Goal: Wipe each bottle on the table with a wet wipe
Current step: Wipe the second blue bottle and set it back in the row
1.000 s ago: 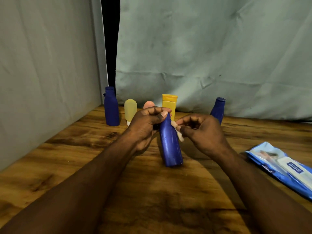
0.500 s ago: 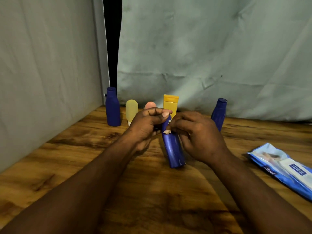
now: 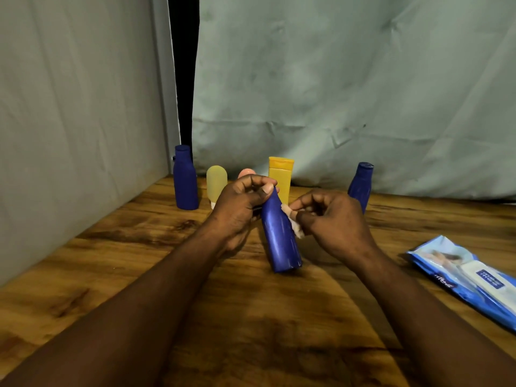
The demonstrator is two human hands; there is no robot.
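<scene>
- Above the brown wooden table [image 3: 145,263], the left hand [image 3: 240,208] grips the top of a tilted dark blue plastic bottle [image 3: 280,236]; the bottle's base is close to the table, and contact is unclear.
- To the right of the bottle, the right hand [image 3: 332,222] pinches a small white wet wipe [image 3: 291,222] and presses it on the bottle's upper side.
- Behind the hands stand a second blue bottle [image 3: 185,180], a pale yellow bottle [image 3: 216,181], a pink bottle [image 3: 247,172], an orange-yellow tube [image 3: 281,174] and a third blue bottle [image 3: 361,182].
- A blue pack of wipes [image 3: 469,280] lies at the far right.
</scene>
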